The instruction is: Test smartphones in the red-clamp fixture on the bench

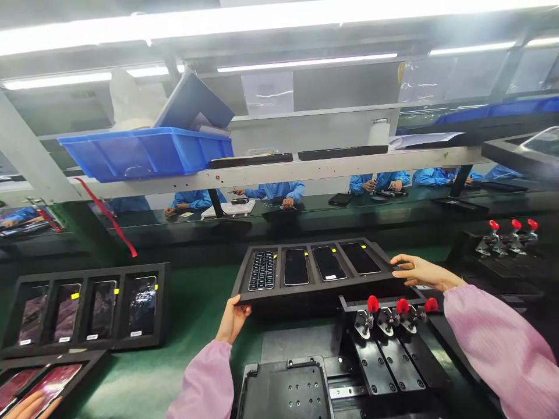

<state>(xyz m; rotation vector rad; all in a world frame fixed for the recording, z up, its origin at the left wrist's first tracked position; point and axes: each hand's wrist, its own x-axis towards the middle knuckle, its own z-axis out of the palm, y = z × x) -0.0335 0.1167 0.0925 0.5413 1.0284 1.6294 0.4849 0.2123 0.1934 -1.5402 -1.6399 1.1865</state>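
My left hand (233, 319) grips the near left edge of a black compartment tray (305, 295), and my right hand (425, 272) holds its right corner. The tray holds several black smartphones in separate slots, each with a small yellow tag beside it. The leftmost phone (262, 270) shows a lit keypad-like screen, while the one next to it (296, 266) is dark. Below the tray's right side stand black fixture plates with red-knobbed toggle clamps (391, 314).
A black fixture base (283, 390) sits below on the green bench. Black trays of pink-reflecting phones (87, 308) lie left, where another person's hand (30, 405) shows at the corner. A shelf carries a blue bin (144, 152). Blue-sleeved workers sit across the bench.
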